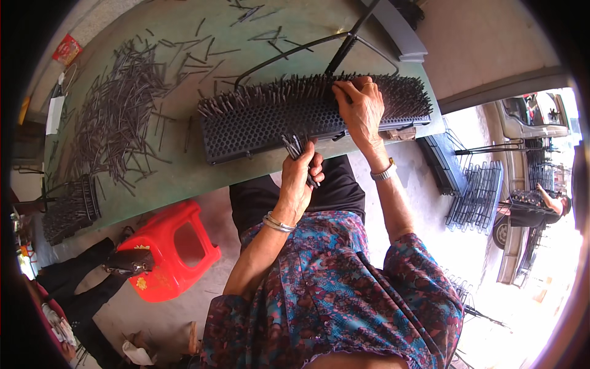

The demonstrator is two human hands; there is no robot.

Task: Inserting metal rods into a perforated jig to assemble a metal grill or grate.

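Observation:
A long dark block with a honeycomb of holes [261, 132] lies on the table's near edge. Thin dark sticks [276, 92] stand upright in the rows along its far side, while the near rows of holes are bare. My left hand [298, 178] is closed round a bundle of the same thin sticks [294, 145], just in front of the block. Over the standing sticks, my right hand [361, 109] has its thumb and fingers pinched together; what is between the fingertips is hidden. A bent black wire frame [289, 54] rises behind the block.
A big heap of loose sticks [117, 111] covers the left of the green table [175, 175]. Below it stands a red plastic stool [166, 261]. Another stick-filled block [74, 209] sits at the left corner. Wire racks [476, 197] and another person [541, 206] are at the right.

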